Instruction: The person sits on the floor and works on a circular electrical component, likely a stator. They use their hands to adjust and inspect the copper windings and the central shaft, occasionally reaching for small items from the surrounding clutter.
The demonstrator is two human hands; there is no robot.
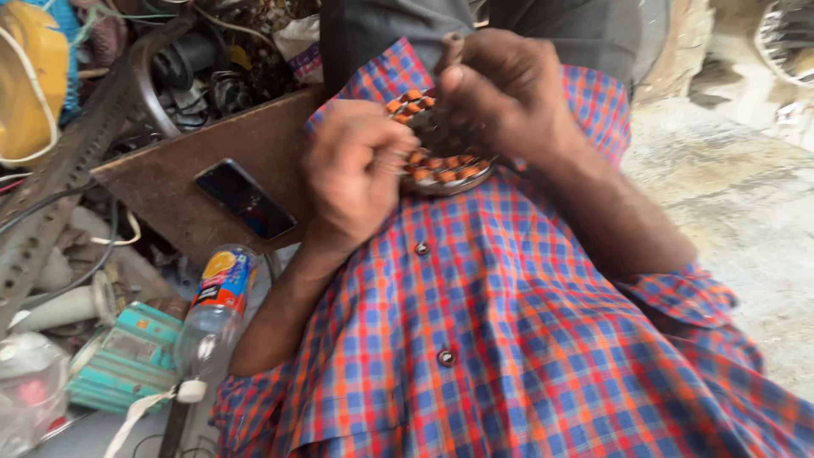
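Both hands hold a round metal motor stator [441,161] with orange copper windings, close to the checked shirt [509,339]. The left hand [352,174] is closed on its left edge. The right hand [509,93] grips its top from above. A dark phone [246,199] lies on the brown tabletop [170,182], and a plastic bottle [212,314] lies below it.

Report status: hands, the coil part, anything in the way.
Left hand and right hand both closed on the round stator with orange windings, held over the plaid shirt. Exact grip blurred. Phone and bottle off left, apart.
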